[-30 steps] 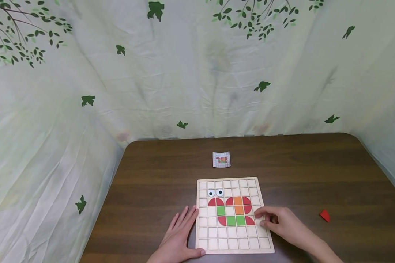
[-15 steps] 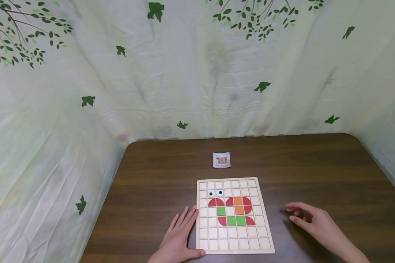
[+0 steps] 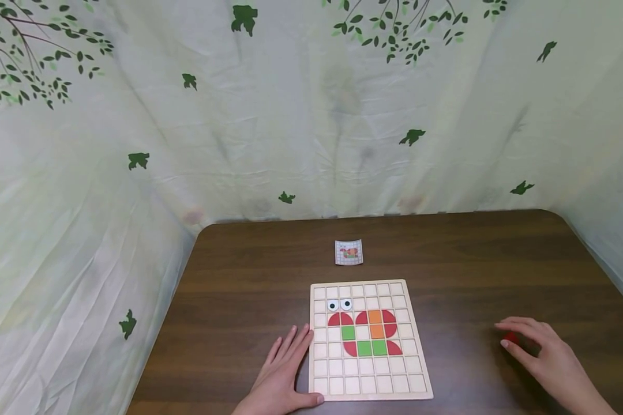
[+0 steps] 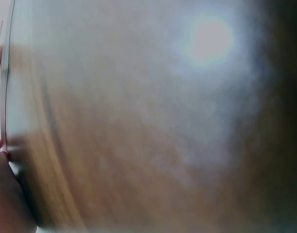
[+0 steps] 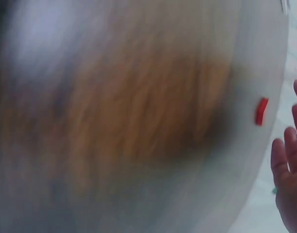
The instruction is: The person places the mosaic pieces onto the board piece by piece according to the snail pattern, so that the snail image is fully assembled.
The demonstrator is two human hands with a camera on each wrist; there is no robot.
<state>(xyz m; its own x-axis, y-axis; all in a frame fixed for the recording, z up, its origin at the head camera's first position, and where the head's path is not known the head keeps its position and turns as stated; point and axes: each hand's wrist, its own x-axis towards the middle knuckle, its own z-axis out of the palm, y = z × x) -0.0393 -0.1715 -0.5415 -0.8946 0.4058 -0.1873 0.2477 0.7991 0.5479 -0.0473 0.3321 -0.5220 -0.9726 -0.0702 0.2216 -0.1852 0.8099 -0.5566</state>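
Dark brown wooden table, draped all round with a pale cloth backdrop printed with green leaves and branches.

Small red flat wooden piece at about 3 o'clock from the board, well apart from it, lying on bare tabletop and half hidden under the right hand. Fingers curved loosely over the piece with tips just beside it; no closed pinch visible, and actual contact impossible to tell. Same red piece seen apart from the fingertips in the blurred right wrist view.

Pale wooden grid board with shallow square cells near the front edge, already filled with red quarter-rounds, green and orange squares and two googly eyes. Left hand lying flat at 9 o'clock of the board, fingers straight, thumb against the lower left corner, probably steadying it.

Small printed pattern card at 12 o'clock beyond the board, likely kept in sight as a reference. Left wrist view too blurred to add anything.
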